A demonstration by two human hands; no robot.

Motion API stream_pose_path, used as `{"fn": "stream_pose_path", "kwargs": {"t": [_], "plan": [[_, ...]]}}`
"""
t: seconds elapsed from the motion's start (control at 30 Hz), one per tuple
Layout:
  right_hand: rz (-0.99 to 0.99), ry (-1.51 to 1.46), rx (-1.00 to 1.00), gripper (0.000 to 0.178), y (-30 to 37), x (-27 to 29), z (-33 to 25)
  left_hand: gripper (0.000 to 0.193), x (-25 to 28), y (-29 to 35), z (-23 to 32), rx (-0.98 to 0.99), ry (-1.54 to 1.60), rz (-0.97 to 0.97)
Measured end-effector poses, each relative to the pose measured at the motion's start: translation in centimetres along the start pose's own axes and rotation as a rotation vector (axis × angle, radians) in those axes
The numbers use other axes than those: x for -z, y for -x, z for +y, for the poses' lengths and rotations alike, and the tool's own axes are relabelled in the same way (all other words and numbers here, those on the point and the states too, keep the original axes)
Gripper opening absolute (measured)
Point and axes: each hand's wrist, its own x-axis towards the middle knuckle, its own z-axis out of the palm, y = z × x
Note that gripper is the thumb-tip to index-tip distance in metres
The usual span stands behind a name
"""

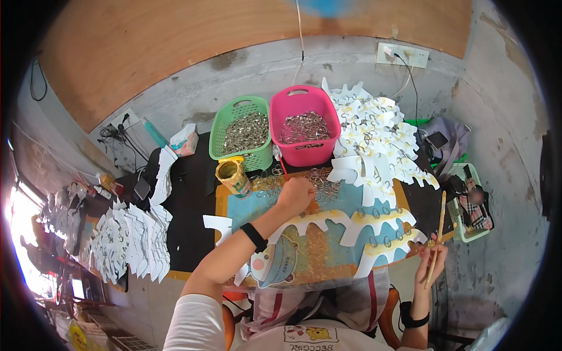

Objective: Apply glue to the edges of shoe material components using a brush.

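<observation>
While my left hand pinches metal rings below the pink basket, my right hand grips a wooden stick.

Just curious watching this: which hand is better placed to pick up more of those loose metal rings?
Probably the left hand: it already rests on the loose metal rings before the pink basket. The right hand is off at the table edge, holding a wooden stick.

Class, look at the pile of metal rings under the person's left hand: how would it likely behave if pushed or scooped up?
The ring pile is loose, so a push would probably scatter it rather than slide it whole. The rings look thin and wiry, so likely light singly, and apt to snag together. The left hand rests on it; round rings may roll off the mat.
</observation>
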Motion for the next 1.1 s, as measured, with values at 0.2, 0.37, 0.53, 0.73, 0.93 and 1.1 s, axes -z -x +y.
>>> {"fn": "stream_pose_path", "kwargs": {"t": [0.2,0.37,0.53,0.73,0.93,1.1], "plan": [[-0.033,-0.017,-0.001,0.012,0.2,-0.8,-0.3,0.023,0.2,1.0,0.2,0.038,0.208,-0.108],[-0.034,-0.02,-0.026,0.012,0.4,-0.5,-0.2,0.025,0.0,1.6,1.4,0.063,0.259,-0.122],[-0.031,-0.031,-0.037,0.011,0.6,-0.4,0.0,0.024,-0.7,1.7,1.1,0.048,0.208,-0.068],[-0.021,-0.022,-0.031,0.011,0.6,-0.3,-0.4,0.02,-0.8,1.4,1.1,0.067,0.086,-0.125],[-0.028,-0.026,-0.042,0.012,0.7,-0.4,-0.5,0.011,-1.0,1.4,0.6,0.199,0.226,-0.124],[-0.027,-0.041,-0.05,0.012,0.8,-0.4,-0.4,0.011,-0.9,1.2,0.5,0.206,0.197,-0.095]]}}
